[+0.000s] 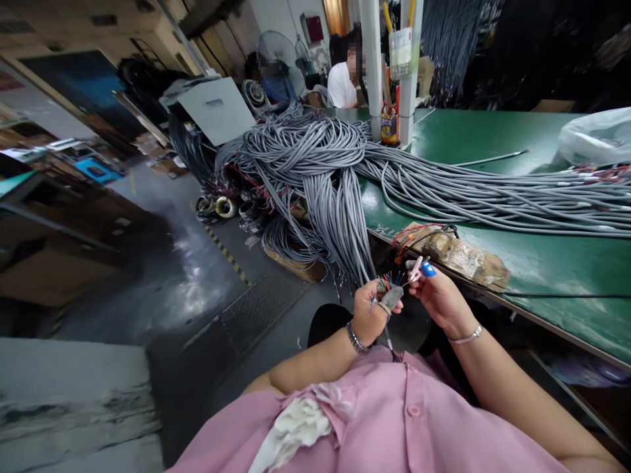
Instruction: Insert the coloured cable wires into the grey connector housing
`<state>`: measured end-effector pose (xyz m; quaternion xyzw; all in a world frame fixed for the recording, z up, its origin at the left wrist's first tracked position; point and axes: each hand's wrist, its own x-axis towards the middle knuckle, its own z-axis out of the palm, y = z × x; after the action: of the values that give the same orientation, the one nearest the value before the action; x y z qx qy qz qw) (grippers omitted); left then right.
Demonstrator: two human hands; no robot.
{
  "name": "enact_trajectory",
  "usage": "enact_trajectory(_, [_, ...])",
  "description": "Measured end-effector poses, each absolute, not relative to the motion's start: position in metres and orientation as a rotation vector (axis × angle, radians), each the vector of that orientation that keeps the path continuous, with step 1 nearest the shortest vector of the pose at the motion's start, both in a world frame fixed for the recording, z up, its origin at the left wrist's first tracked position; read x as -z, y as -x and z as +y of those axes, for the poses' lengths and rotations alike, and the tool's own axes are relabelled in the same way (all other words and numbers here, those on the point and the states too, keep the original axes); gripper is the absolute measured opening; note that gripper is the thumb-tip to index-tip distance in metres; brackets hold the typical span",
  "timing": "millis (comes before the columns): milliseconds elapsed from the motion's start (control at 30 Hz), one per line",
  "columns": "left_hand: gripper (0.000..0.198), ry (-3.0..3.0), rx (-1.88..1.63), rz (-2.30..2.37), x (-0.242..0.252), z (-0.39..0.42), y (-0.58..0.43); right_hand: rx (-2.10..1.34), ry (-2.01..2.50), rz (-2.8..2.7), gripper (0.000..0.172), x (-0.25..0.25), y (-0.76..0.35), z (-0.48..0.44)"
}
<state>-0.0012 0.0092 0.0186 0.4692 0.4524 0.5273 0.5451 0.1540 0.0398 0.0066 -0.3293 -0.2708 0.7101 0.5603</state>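
Note:
My left hand (pixel 371 314) is closed on the fanned-out coloured wires (pixel 391 280) of a grey cable end, close to my body. A grey cover wraps its thumb. Just to the right, my right hand (pixel 441 299) pinches a small pale pink piece (pixel 417 270), whose exact kind I cannot make out. Blue covering shows on the right thumb. A thin wire seems to run between the pink piece and the left fingertips. Beyond both hands, at the bench edge, lies a block wrapped in brown tape (pixel 461 256) with red and black leads.
Long grey cables (pixel 315 148) are heaped over the green bench (pixel 557 263) and hang off its left end. A white post (pixel 373 66) stands on the bench. A plastic bag (pixel 594 138) lies at right. A person (pixel 341 85) sits behind. A grey cabinet (pixel 217 112) stands left.

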Motion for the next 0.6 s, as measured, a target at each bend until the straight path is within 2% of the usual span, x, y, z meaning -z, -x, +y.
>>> enact_trajectory(67, [0.032, -1.157, -1.269, 1.085, -0.021, 0.012, 0.0, -1.575, 0.822, -0.674, 0.028, -0.004, -0.153, 0.04])
enact_trajectory(167, [0.031, -1.207, -1.291, 1.097, -0.023, 0.014, -0.003, -1.402, 0.885, -0.695, 0.04, 0.006, -0.152, 0.039])
enact_trajectory(267, [0.029, -1.305, -1.295, 1.102, -0.023, 0.016, -0.004, -1.426, 0.871, -0.695, 0.044, 0.014, -0.15, 0.041])
enact_trajectory(400, [0.027, -1.404, -1.305, 1.126, -0.02, 0.017, -0.005, -1.619, 0.761, -0.539, 0.043, 0.013, -0.145, 0.046])
enact_trajectory(600, [0.027, -1.471, -1.281, 1.145, -0.013, 0.018, -0.005, -1.583, 0.713, -0.348, 0.032, 0.006, -0.138, 0.049])
